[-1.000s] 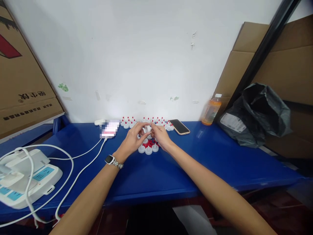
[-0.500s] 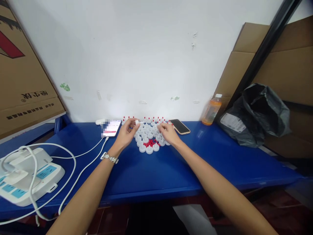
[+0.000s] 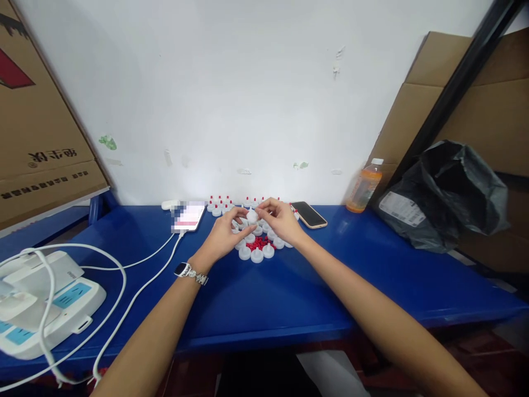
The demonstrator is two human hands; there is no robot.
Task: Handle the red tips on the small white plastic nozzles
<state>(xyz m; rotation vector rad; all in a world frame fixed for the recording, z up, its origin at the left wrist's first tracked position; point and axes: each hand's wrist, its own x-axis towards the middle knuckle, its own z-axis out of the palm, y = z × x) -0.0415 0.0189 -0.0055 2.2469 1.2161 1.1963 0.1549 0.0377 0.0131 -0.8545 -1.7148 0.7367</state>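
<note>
Item: small round white plastic cap (image 3: pixel 252 216), pinched between the fingertips of both hands, raised just above the cluster of like pieces. Left hand (image 3: pixel 225 236): fingers curled, thumb and forefinger closed on the cap's left side; a metal-banded wristwatch (image 3: pixel 189 272) on the wrist. Right hand (image 3: pixel 280 220): fingertips closed on the cap's right side, so the cap lies directly between the two hands, about equally near each; the cap is too small to tell its axis or whether a red tip sits on it. Directly beneath and in front of the hands: loose white round caps (image 3: pixel 257 254) in rows around a small heap of tiny red plastic tips (image 3: pixel 259 243). Beyond the hands, against the white wall: a row of white caps fitted with red tips (image 3: pixel 219 203). Left of the left hand: a white smartphone with lit screen (image 3: pixel 188 216) on a white charging cable (image 3: pixel 136 289); farther left, a white power strip with blue panels (image 3: pixel 49 300). Right of the right hand: a dark smartphone in a tan case (image 3: pixel 308 214); farther right, an orange drink bottle (image 3: pixel 363 186) and a black plastic bag (image 3: pixel 446 193). All rest on the blue surface (image 3: pixel 289 292).
</note>
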